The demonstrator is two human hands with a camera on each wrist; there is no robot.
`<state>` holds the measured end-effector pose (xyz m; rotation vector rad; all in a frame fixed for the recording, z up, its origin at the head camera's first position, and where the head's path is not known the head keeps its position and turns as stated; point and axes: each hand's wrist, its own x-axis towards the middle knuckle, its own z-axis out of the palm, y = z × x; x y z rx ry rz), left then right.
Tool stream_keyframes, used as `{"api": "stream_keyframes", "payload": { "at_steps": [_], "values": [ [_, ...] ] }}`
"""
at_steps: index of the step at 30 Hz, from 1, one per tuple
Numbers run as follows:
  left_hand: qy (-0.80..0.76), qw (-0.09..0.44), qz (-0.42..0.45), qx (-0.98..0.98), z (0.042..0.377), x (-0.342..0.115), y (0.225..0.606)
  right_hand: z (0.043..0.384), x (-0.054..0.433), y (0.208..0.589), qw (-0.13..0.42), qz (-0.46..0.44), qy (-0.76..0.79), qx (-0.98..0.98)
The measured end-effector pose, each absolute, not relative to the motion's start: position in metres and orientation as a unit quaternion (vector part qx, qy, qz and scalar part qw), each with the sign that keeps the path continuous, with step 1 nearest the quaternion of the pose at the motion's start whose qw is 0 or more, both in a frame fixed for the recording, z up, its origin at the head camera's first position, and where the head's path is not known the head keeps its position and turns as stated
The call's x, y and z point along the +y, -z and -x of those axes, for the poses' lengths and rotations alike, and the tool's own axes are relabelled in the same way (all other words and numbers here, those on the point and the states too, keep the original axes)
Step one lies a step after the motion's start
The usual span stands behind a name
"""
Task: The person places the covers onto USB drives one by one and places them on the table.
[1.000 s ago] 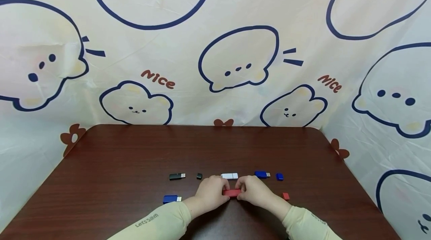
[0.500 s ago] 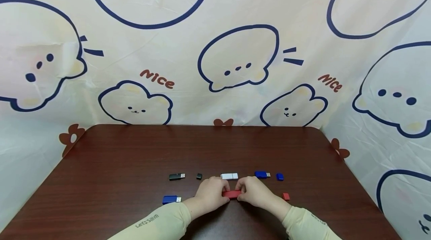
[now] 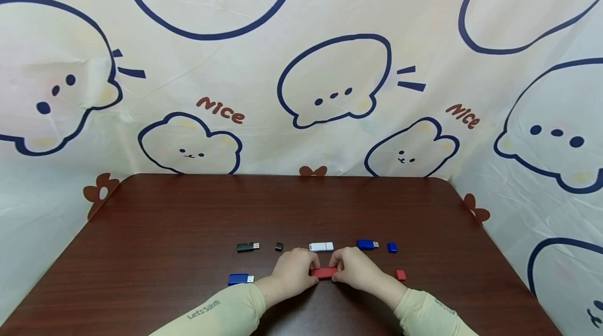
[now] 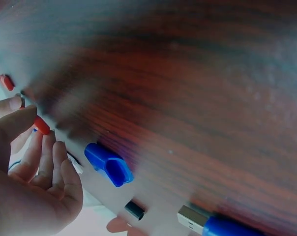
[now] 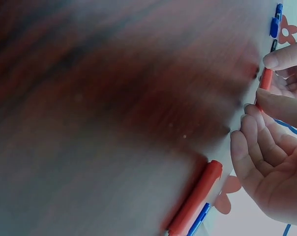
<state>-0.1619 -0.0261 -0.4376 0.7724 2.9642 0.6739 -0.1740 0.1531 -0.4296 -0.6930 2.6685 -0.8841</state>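
A red USB stick (image 3: 324,273) lies lengthwise between my two hands, close over the table. My left hand (image 3: 294,271) pinches its left end between thumb and fingers. At the other end, my right hand (image 3: 356,269) pinches it the same way, hiding that tip. In the right wrist view the red USB stick (image 5: 266,79) shows between both thumbs. Near the right forearm lies a small red cap (image 3: 400,275). A blue cap (image 4: 108,164), its hollow end showing, sits beside my left hand in the left wrist view; the head view hides it.
Behind the hands lie a black USB stick (image 3: 247,247), a black cap (image 3: 279,247), a capped white USB stick (image 3: 321,246), a blue USB stick (image 3: 366,244) and its blue cap (image 3: 392,247). Another blue USB stick (image 3: 240,279) lies by the left forearm. A patterned cloth (image 3: 264,153) hangs behind the table.
Both hands keep their pinch on the red USB stick. The stick has shifted very slightly toward the near edge; the other pieces lie as before.
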Motion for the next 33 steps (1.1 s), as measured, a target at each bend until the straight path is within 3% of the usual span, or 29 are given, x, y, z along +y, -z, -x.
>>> {"api": "stream_keyframes", "payload": {
  "at_steps": [33],
  "values": [
    [-0.223,0.024,-0.237,0.945,0.1624,-0.0232,0.4406,0.173,0.1529,0.4295,0.137,0.23,0.299,0.916]
  ]
}}
